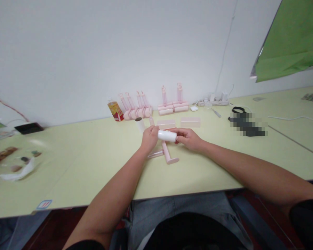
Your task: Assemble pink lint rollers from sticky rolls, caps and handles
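Note:
Both of my hands meet over the middle of the pale yellow-green table. My left hand and my right hand are each closed round an end of a white roll, which lies sideways between them. From under the roll a pink handle reaches down toward me and rests on the table. A second pink handle lies flat just left of it.
Several pink lint rollers stand along the wall, with two more on pink bases and two pink cases in front. A grey tube, a yellow bottle, a power strip and a blurred dark item lie nearby.

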The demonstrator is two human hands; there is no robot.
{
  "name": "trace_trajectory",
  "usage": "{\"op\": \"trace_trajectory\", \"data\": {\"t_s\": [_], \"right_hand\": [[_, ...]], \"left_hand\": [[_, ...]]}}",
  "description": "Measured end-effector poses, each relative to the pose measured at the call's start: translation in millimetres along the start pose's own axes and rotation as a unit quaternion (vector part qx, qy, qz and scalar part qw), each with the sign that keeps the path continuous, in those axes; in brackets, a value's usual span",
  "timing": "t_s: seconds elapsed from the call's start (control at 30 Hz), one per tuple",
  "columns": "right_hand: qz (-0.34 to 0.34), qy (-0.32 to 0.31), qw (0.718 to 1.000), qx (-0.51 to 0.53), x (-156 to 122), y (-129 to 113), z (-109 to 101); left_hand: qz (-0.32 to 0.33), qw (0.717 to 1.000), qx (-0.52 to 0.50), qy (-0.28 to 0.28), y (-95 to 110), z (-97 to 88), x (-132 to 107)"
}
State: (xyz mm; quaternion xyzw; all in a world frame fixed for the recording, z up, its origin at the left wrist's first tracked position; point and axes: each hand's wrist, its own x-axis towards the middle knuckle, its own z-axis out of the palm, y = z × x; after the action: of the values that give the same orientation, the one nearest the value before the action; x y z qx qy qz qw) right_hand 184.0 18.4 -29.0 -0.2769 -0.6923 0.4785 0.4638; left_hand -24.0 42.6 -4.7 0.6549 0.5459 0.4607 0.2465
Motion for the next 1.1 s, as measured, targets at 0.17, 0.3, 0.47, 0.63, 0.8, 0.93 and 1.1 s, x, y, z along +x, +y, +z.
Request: {"op": "trace_trajectory", "data": {"t_s": [0.17,0.3,0.47,0.63,0.8,0.93,1.1], "right_hand": [[-0.013,-0.004,1.0,-0.005,0.6,-1.3,-1.2],[-0.012,0.001,1.0,0.004,0.5,0.0,-0.3],[-0.016,-0.003,1.0,0.015,1.5,5.2,-0.2],[-0.018,0.002,1.0,0.015,1.7,7.6,-1.0],[-0.011,0.007,1.0,0.021,0.8,6.2,-0.2],[-0.008,0.01,1.0,0.021,1.0,6.6,0.2],[-0.007,0.009,1.0,0.028,1.9,9.3,-0.3]], "left_hand": [[0.003,1.0,0.005,-0.009,-0.4,0.4,0.0],[0.003,1.0,0.005,-0.011,-1.8,0.9,0.6],[0.012,1.0,0.011,-0.003,-3.9,1.0,1.3],[0.016,1.0,0.013,-0.004,-3.3,0.9,1.4],[0.014,1.0,0.009,0.0,-0.4,0.2,0.1],[0.013,1.0,0.014,-0.001,0.0,-1.0,0.0],[0.012,1.0,0.024,-0.003,-1.1,-0.3,1.0]]}}
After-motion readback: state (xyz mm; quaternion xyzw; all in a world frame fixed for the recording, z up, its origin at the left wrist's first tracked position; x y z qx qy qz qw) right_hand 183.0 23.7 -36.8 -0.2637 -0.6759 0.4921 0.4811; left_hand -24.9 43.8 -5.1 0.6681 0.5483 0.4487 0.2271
